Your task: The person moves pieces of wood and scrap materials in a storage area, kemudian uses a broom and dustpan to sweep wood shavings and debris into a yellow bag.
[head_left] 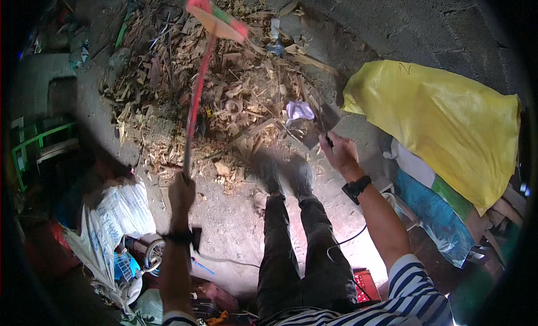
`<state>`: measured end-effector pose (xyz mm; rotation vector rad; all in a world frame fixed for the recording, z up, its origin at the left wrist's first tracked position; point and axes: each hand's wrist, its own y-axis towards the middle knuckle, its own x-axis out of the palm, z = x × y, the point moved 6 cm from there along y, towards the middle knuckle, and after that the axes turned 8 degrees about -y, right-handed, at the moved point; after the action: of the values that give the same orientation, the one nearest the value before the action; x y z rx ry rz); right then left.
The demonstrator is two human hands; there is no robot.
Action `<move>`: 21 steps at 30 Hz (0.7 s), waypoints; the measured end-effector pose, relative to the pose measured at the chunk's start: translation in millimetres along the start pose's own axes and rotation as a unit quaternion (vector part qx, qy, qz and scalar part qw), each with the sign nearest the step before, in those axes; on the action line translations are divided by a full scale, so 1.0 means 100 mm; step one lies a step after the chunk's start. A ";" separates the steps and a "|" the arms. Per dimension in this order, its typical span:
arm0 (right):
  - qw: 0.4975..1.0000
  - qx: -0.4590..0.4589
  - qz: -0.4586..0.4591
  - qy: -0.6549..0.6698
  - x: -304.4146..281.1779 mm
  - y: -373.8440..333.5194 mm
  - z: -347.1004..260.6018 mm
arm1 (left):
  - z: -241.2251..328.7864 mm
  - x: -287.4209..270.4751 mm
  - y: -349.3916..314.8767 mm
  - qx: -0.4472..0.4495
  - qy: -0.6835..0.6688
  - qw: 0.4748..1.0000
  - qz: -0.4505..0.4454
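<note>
My left hand [181,194] is closed around the lower end of a long red-handled tool [197,93], raised over the debris. Its pink, orange and green head [217,20] is at the top of the view, too blurred to name its kind. My right hand [339,153] grips a thin dark handle [321,123] that points away from me, beside a dark flat piece at the pile's edge. What its far end is, I cannot tell. Ahead of my feet spreads a pile of wood chips and scraps [235,96]. A crumpled lilac scrap [299,110] lies near the dark handle.
A yellow sheet [437,124] covers a stack on the right, above blue plastic [428,205] and wood pieces. White sacks [120,211] and a small wheel [154,254] crowd the left, near a green frame [42,138]. A red crate [367,285] and cables lie by my legs.
</note>
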<state>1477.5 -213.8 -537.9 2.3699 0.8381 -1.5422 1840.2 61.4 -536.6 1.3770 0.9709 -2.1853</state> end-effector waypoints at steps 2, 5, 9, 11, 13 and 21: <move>1.000 0.003 0.007 0.007 0.03 -0.02 0.11 | 0.26 0.04 0.88 0.024 0.012 0.999 0.037; 0.999 -0.024 0.015 0.039 0.09 0.09 -0.37 | -0.15 -0.32 2.30 0.027 0.091 0.994 0.046; 1.000 0.000 0.015 -0.008 0.03 0.01 0.02 | 0.98 0.40 2.49 0.015 0.083 0.996 -0.010; 1.000 0.011 0.012 -0.009 -0.02 -0.03 0.09 | 1.13 0.42 2.12 0.022 0.066 0.996 -0.048; 1.000 0.011 -0.013 0.011 0.00 0.04 -0.03 | 0.70 0.21 1.82 0.041 0.096 0.992 -0.067; 0.999 0.026 -0.027 0.023 0.03 0.05 0.01 | -0.13 -0.05 -0.21 0.096 0.136 0.957 -0.236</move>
<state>1480.6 -216.7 -541.9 2.4477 0.8902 -1.5544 1837.7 85.2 -528.3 1.7135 1.3321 -2.5312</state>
